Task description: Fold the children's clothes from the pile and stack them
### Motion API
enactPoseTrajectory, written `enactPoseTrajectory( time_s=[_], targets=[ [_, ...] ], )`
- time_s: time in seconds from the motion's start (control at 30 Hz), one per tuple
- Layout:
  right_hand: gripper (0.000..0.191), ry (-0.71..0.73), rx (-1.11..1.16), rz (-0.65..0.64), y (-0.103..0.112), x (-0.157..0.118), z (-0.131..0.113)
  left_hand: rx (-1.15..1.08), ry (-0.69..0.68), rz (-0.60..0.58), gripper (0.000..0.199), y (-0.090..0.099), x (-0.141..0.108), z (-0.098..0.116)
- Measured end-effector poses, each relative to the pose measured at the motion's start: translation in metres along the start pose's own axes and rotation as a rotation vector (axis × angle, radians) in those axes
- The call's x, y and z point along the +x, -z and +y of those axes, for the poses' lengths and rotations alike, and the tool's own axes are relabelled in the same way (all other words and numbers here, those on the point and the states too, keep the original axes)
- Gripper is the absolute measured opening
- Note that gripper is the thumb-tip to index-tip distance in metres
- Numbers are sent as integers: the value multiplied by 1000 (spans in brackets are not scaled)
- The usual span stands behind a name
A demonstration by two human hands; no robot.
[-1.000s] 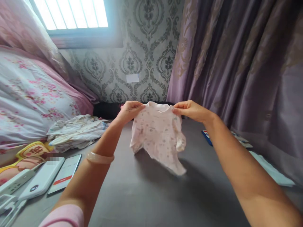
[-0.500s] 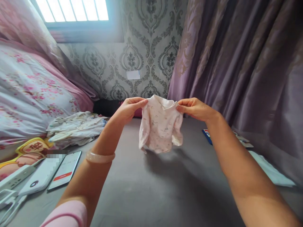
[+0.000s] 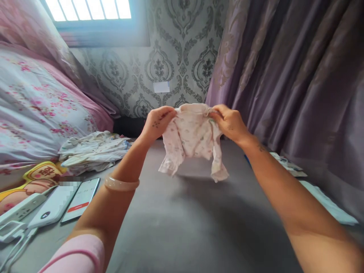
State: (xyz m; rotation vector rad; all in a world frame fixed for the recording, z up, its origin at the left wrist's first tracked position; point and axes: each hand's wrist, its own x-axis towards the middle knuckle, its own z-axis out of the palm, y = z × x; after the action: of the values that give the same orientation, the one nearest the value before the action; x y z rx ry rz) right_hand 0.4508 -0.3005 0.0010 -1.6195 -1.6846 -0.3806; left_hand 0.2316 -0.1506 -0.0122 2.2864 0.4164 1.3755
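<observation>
A small pale pink baby garment (image 3: 195, 132) with a faint print hangs in the air above the grey sheet (image 3: 170, 223). My left hand (image 3: 159, 122) pinches its left shoulder, and my right hand (image 3: 229, 123) grips the right shoulder. The collar is stretched between both hands at the top. Both long sleeves dangle lower than the body, their cuffs spread outward. A light bangle circles my left forearm.
A pile of light clothes (image 3: 93, 151) lies at the left. Nearer are a phone (image 3: 81, 201), a white device (image 3: 54, 204), a power strip (image 3: 24, 208) and a yellow cushion (image 3: 36, 182). A pale folded cloth (image 3: 327, 203) lies at the right, beside purple curtains (image 3: 298, 76).
Both hands have risen slightly and their backs now face me more. The garment has swung up, with its body looking shorter and its sleeves flung outward.
</observation>
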Motion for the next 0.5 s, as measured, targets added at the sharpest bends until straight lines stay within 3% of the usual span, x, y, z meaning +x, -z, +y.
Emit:
enactPoseTrajectory(
  time_s=[0.1,0.23,0.5],
  targets=[
    [51,12,-10,-66,1,2,2,-42,52,-65,29,-2,2,-6],
    [58,-55,-17,75,-1,2,4,-72,118,44,25,-8,5,-14],
    [54,-141,-56,146,-8,0,5,68,102,128,23,-17,2,-8]
  ],
)
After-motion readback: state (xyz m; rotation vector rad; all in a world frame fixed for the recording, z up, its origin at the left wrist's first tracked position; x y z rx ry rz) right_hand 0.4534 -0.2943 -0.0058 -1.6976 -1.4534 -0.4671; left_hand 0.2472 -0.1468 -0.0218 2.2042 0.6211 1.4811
